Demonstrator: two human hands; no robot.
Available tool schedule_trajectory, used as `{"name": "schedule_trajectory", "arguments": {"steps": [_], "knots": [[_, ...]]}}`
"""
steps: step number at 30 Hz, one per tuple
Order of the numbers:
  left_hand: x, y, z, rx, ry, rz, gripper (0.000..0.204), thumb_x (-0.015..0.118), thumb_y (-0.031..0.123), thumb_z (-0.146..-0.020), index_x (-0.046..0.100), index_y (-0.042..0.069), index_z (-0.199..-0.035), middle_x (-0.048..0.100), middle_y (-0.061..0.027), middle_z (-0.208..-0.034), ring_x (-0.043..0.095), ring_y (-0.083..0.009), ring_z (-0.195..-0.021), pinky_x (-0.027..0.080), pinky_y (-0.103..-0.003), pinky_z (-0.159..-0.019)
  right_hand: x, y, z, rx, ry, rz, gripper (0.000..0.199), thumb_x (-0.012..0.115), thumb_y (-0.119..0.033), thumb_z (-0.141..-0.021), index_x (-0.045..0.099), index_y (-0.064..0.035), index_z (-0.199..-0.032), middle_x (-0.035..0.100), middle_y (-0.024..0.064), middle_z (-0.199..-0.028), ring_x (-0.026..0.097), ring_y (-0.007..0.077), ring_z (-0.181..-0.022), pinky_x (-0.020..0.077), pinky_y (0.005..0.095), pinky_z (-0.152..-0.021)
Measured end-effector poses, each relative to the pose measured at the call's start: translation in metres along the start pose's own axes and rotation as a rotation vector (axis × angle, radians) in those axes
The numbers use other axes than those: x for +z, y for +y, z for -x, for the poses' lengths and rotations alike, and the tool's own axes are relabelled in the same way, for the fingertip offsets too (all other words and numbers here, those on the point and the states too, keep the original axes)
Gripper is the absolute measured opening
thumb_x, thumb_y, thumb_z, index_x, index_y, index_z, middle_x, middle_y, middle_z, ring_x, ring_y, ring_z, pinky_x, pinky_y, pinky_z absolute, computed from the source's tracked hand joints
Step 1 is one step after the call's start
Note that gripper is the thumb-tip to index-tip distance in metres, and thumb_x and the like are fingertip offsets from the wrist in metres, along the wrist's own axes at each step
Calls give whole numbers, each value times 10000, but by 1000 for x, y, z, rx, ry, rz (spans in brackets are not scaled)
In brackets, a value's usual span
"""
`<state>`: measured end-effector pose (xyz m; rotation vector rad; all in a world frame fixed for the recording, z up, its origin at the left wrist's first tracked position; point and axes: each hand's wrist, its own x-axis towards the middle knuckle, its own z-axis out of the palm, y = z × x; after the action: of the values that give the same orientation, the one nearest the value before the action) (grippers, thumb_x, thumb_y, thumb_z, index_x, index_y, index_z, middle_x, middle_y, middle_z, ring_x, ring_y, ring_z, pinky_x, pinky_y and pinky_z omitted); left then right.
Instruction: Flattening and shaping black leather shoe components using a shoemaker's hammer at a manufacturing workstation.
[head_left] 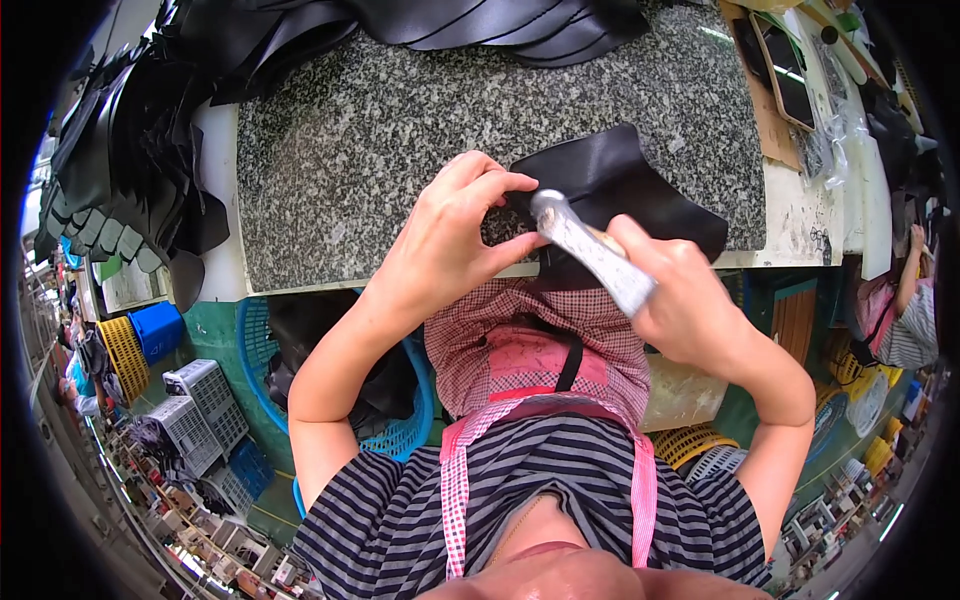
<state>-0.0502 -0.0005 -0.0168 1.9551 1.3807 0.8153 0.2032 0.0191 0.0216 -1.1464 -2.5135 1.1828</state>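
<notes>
A black leather piece (650, 190) with curved edges lies near the front right of the speckled stone slab (400, 120), its lower part hanging over the front edge. My left hand (445, 225) is at its left edge, thumb and forefinger bent round and touching the leather, their tips apart. In my right hand (680, 290) is a metal hammer (590, 245), gripped in closed fingers. The hammer's rounded end sits over the leather's edge, just beside my left fingertips. Whether it touches the leather I cannot tell.
Black leather pieces (500, 25) lie fanned along the slab's far edge, with another hanging stack (120, 170) at the left. A phone (785, 75) lies at the far right. Below the table stand a blue basket (260, 350) holding dark pieces and grey crates (205, 400).
</notes>
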Motion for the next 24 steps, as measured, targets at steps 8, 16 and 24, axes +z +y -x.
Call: {"name": "schedule_trajectory", "arguments": {"steps": [8,16,24], "knots": [[2,-1,1,-23,2,-22,519,884,135,-727,667,-9,-1176,600,-133,-992,633,-301,-922,536,-400,-822,2,-4,0,-108,64,-21,208,619,-172,-981,485,-14,-1003,646,225,-755,677,435,-715,520,517,-584],[0,0,0,-28,-1,-42,548,897,155,-706,651,-15,-1166,587,-135,-987,607,-313,-924,517,-404,-828,0,-3,-3,-89,66,-46,170,571,-140,-989,476,-4,-1026,636,243,-743,655,463,-704,507,543,-601],[3,18,-10,-49,3,-318,648,939,286,-649,656,10,-1163,554,-129,-1035,538,-334,-1021,483,-437,-910,-10,29,16,98,542,-128,452,823,-195,-872,651,-20,-1253,596,85,-777,524,149,-580,438,305,-553]]}}
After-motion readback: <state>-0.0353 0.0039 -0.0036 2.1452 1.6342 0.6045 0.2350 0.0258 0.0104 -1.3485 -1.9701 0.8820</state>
